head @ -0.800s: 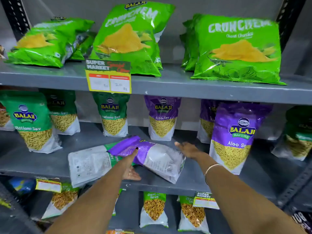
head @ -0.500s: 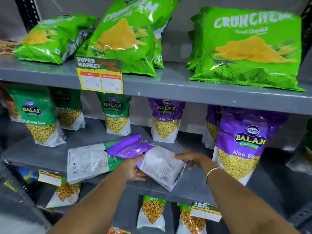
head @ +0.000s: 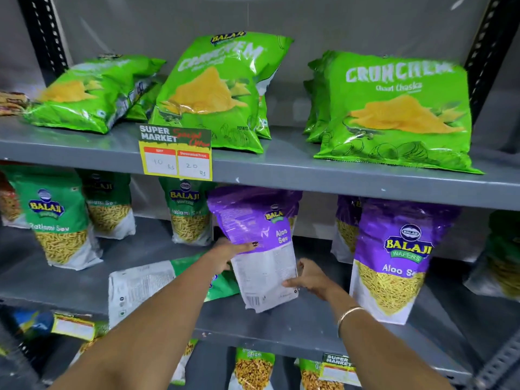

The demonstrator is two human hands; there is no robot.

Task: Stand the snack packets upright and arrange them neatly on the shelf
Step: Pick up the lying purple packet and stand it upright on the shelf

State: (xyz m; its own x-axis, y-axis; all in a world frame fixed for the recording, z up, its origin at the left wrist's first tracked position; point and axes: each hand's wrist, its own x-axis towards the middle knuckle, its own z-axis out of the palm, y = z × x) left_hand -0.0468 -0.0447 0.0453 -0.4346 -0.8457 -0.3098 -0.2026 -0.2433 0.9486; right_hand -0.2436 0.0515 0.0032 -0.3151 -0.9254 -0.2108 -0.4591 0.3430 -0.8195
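Note:
A purple Aloo Sev packet (head: 259,249) stands almost upright on the middle shelf (head: 281,327), its back and side turned to me. My left hand (head: 228,253) grips its left edge and my right hand (head: 311,278) holds its lower right edge. A green packet (head: 146,285) lies flat, back up, on the shelf under my left arm. Another purple Aloo Sev packet (head: 394,257) stands upright to the right. Green Ratlami Sev packets (head: 56,218) stand at the left.
Large green Crunchem bags (head: 394,111) lean on the top shelf, behind a price tag (head: 176,152) clipped to its edge. More packets (head: 253,370) stand on the shelf below. Black slotted uprights (head: 489,52) frame the rack on both sides.
The purple packet was lying across the green one; both hands have taken hold and raised it to nearly upright. The camera has tilted up.

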